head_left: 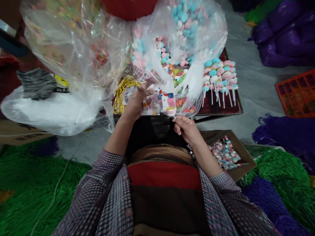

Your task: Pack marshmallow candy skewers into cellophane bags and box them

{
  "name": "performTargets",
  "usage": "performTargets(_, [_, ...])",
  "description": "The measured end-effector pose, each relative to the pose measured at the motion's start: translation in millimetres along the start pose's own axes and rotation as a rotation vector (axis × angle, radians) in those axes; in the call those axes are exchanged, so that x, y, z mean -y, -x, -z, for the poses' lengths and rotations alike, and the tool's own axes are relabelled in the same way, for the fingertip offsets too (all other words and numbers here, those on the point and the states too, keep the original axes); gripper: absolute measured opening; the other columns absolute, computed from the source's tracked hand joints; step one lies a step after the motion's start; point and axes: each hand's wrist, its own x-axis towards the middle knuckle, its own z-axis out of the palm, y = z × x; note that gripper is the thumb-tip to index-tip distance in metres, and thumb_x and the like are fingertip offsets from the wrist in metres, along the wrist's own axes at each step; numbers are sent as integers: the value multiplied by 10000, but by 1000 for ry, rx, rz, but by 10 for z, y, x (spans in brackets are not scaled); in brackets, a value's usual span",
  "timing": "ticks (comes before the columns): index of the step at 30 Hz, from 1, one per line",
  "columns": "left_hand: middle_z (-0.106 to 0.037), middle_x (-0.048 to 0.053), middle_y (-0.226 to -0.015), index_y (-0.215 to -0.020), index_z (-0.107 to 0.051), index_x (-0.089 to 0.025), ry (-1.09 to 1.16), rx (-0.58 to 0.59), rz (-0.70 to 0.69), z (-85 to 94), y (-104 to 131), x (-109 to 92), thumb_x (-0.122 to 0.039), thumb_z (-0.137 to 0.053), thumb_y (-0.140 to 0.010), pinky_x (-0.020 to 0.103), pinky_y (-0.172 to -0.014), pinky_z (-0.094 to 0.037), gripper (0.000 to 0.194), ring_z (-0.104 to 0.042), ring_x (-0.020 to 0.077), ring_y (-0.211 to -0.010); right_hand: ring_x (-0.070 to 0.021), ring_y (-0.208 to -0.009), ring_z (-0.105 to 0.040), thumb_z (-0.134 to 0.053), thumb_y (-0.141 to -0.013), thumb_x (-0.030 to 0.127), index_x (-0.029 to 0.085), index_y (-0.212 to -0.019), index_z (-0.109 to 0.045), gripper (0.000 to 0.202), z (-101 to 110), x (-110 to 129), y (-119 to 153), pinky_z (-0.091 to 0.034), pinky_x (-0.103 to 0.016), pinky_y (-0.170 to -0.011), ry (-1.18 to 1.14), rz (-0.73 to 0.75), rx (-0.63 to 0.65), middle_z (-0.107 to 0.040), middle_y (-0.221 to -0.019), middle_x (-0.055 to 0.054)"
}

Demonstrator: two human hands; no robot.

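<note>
My right hand (185, 127) pinches the thin white stick of a marshmallow pop (171, 112) at the table's front edge. The candy end is at the near end of a clear printed bag (167, 98) with coloured dots; how far inside it sits I cannot tell. My left hand (137, 100) is closed at the bag's left side, its fingertips partly hidden. Gold twist ties (120, 93) lie just left of that hand. On the right of the table, several marshmallow pops (220, 77) are piled with sticks pointing toward me.
Large clear bags of candy (71, 42) and pastel marshmallows (187, 26) crowd the dark table (232, 109). A cardboard box (242, 157) of wrapped candies stands at lower right. An orange crate (297, 95) and green stringy material (31, 183) lie on the floor.
</note>
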Motion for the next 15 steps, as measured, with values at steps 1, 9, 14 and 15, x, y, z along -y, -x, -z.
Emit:
performTargets(1, [-721,95,-817,-1072,-743,-187,49,33,19,-22,1,-20,-950,-470,-738,339,-707,-585,876,-741,277,-959,-57,-393,-382,-831,-741,570,197,-830,-688,410,-1,1,0,-285,-231,-461,4,1,0,-501,-470,94])
performTargets(9, [-724,22,-822,-984,-732,-233,172,29,83,-294,63,227,-619,-753,-809,317,-717,-590,424,-704,158,-816,-66,-379,-367,-788,-780,581,210,-857,-677,395,-93,-53,-6,-264,-249,-454,3,7,-34,-509,-466,92])
performTargets(14, [-767,30,-908,-991,-741,-235,184,-10,101,-338,143,341,-656,-795,-739,365,-825,-592,494,-727,210,-965,-60,-380,-328,-785,-764,617,228,-847,-633,426,-251,-134,-30,-269,-254,-469,-70,20,-22,-466,-468,108])
performTargets(15, [-771,26,-906,-998,-750,-240,176,-10,85,-305,161,329,-657,-817,-712,360,-838,-587,510,-728,208,-964,-58,-382,-324,-795,-756,611,229,-841,-625,426,-264,-131,-37,-275,-254,-472,-100,11,-8,-462,-471,109])
